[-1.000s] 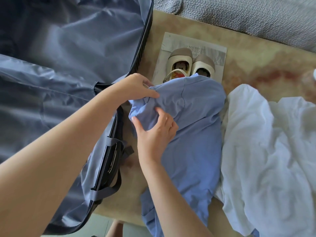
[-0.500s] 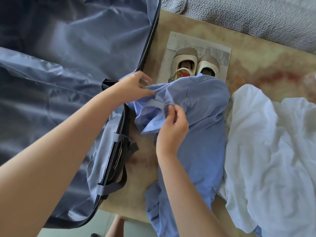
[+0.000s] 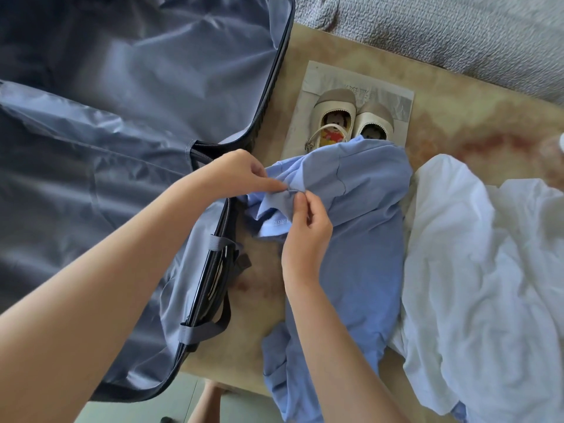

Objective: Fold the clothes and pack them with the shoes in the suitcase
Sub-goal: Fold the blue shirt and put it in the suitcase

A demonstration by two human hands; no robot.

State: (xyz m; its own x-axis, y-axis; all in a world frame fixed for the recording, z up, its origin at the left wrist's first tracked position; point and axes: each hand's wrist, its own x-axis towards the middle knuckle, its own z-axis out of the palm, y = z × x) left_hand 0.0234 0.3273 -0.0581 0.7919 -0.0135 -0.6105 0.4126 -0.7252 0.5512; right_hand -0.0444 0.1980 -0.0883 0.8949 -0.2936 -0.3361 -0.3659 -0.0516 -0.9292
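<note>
Both hands are pretty much fingertip to fingertip on the light blue cotton shirt [image 3: 366, 254], which lies on the tan marbled tabletop [image 3: 457, 117] just beside the open dark suitcase with grey-blue lining [image 3: 122, 117]. The left hand [image 3: 241, 175] pinches a fold by the sleeve, and the right hand [image 3: 305, 236] pinches the sleeve hem. The shirt's top overlaps the small beige shoes [image 3: 351, 117], and a crumpled white garment [image 3: 488, 270] touches its right side.

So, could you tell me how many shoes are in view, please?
2. The strapped shoe and second shoe stand side by side on the paper, heels under the blue shirt; others may be hidden.
</note>
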